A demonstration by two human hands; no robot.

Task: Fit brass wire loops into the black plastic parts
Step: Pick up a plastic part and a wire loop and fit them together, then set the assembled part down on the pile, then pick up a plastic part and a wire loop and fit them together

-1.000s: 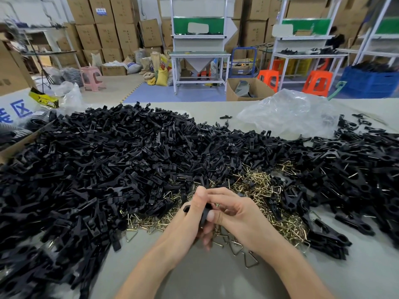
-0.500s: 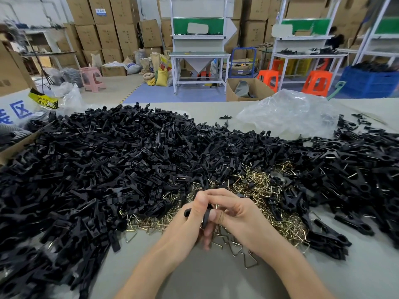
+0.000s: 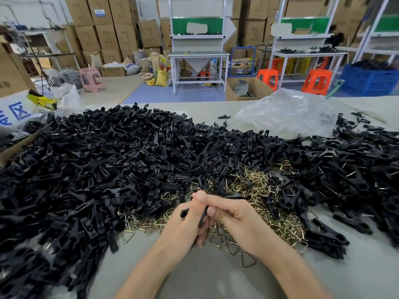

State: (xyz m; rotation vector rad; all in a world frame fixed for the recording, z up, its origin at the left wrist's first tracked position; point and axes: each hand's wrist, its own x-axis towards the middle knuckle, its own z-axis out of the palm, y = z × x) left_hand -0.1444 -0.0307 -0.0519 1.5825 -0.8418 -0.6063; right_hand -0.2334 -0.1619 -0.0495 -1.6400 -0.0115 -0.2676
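Gripping one black plastic part (image 3: 184,212) in both hands, low over the near middle of the bench (image 3: 205,277) (touching the surface or not: impossible to tell). Curling the left hand (image 3: 183,227) round it, with the thumb lying along the top and one end of the part sticking out to the left. Pressing on the same part with the right hand (image 3: 237,219), its fingers (image 3: 218,201) bent close together and meeting the left thumb. Hiding the middle of the part behind the fingers, so impossible to tell about any loop inside the grip.

Working just above a heap of brass wire loops (image 3: 254,188), triangular and tangled, reaching from under the hands toward the far right. Having a few single loops on the bare bench near the right wrist, among them one loose loop (image 3: 248,263) lying flat.

Facing a very big pile of loose black parts (image 3: 108,169), filling the left side and the middle of the bench and touching the brass heap. Having on the right a second pile of black parts (image 3: 356,169), several of them showing a bit of wire.

Seeing further back a crumpled clear plastic bag (image 3: 287,113), lying on the bench behind the piles. Looking past the bench at white work stations (image 3: 198,55), orange stools (image 3: 316,79), a pink stool (image 3: 91,79), a blue crate (image 3: 371,79) and stacked cardboard boxes (image 3: 103,29).
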